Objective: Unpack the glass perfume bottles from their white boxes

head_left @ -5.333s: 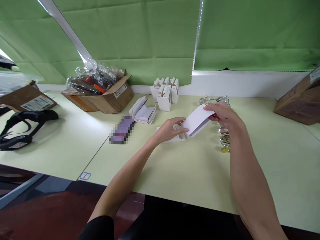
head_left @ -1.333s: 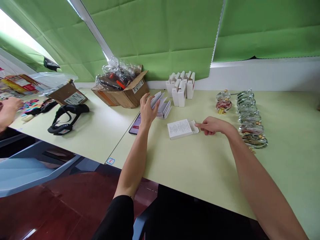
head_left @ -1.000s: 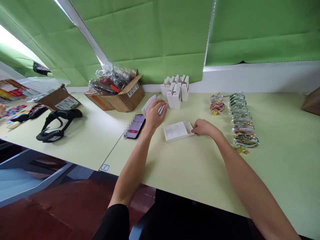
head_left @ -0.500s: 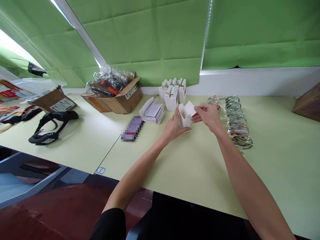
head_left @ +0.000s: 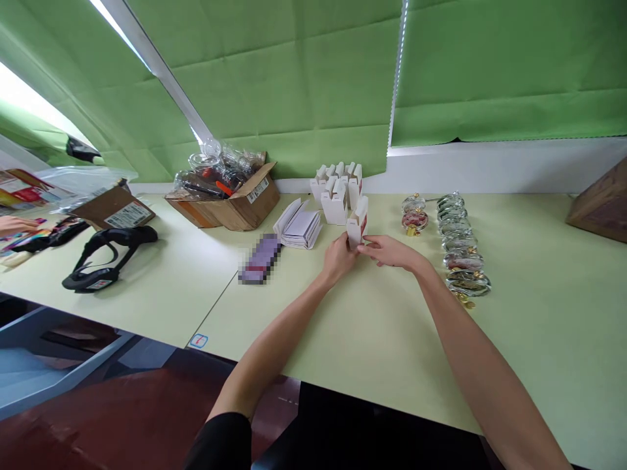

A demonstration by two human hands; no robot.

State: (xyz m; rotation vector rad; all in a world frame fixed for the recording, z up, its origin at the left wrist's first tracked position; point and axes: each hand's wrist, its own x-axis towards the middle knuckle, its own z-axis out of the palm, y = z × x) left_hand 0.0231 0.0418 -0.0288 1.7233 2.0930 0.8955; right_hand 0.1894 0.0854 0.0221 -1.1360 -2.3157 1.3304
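A small white cardboard box [head_left: 353, 230] with upright flaps stands between my hands, a reddish mark on its right side. My left hand [head_left: 339, 260] is wrapped round its lower left part. From the right, my right hand [head_left: 389, 251] pinches its lower edge with thumb and fingers. Just behind are several similar white boxes [head_left: 335, 207], upright in a group with flaps raised. Left of them a stack of flat white cartons [head_left: 300, 228] lies partly fanned out.
Clear glass bottles [head_left: 455, 225] with gold parts stand in a row at right, with two more glass bottles [head_left: 414, 214] beside them. A pixelated purple object [head_left: 261, 258], a cardboard box of wrapped items [head_left: 245, 202] and a black strap-like headset [head_left: 105, 261] lie leftward. Another person's hand [head_left: 17, 226] shows far left.
The box in my hands has turned more upright, its open flap now standing up. My right hand has moved down from the flap to the box's lower side. The view has shifted slightly.
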